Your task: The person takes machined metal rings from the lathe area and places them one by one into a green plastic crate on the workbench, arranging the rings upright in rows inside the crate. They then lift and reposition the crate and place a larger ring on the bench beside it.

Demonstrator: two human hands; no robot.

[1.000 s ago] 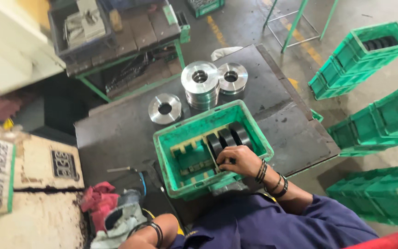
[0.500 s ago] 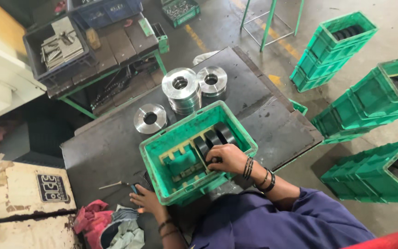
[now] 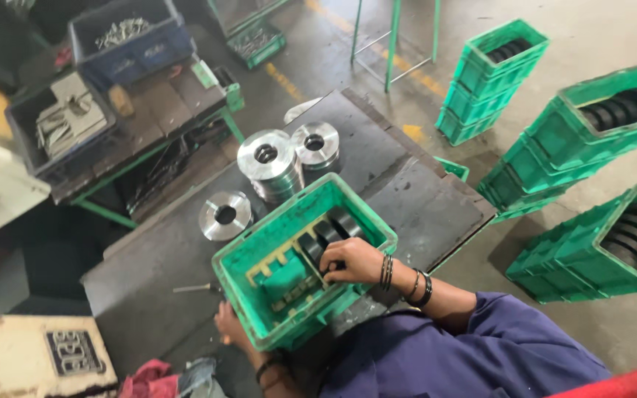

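A green plastic crate sits on a dark metal table. Inside it, a few dark round discs stand on edge in a row at the far end. My right hand, with bangles on the wrist, reaches into the crate and its fingers are closed on the nearest disc. My left hand grips the crate's near left wall from outside and is partly hidden by it.
Three shiny steel rings lie on the table behind the crate. Stacked green crates of dark discs stand on the floor at right. A blue bin and a grey tray sit far left.
My left hand has risen from the rag near my lap to the crate's near wall. My right hand stays on the discs in the crate.
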